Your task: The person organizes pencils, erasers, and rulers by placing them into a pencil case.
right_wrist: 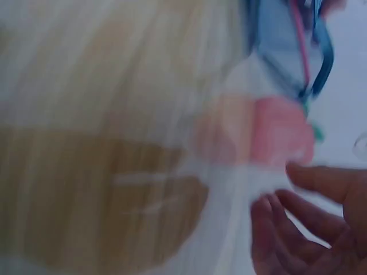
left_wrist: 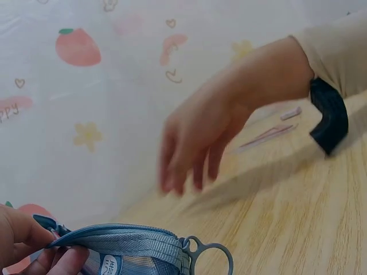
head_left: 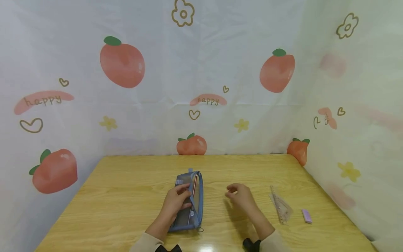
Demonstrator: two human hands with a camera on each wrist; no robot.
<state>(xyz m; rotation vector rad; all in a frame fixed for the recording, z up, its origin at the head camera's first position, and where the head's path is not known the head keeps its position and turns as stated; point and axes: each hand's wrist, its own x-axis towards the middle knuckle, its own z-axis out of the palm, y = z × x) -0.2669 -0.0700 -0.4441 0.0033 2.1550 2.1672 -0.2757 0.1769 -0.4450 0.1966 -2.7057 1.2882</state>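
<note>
A blue mesh pencil case (head_left: 182, 221) lies on the table with its zipped side gaping. My left hand (head_left: 175, 202) pinches the edge of that opening between thumb and fingers, as the left wrist view also shows. Inside the case a red pencil (head_left: 195, 184) can be seen; the other contents are hard to make out. A ring-shaped zipper pull (left_wrist: 213, 258) hangs at the near end. My right hand (head_left: 244, 198) hovers over the table to the right of the case, its fingers loosely bent and nothing held in them.
To the right of my right hand lie a clear straight ruler (head_left: 278, 204) and a clear triangular set square (head_left: 284, 209), overlapping. Beside them is a purple eraser (head_left: 306, 216). Peach-printed cloth (head_left: 157, 105) hangs behind the wooden table (head_left: 132, 182) and along its sides.
</note>
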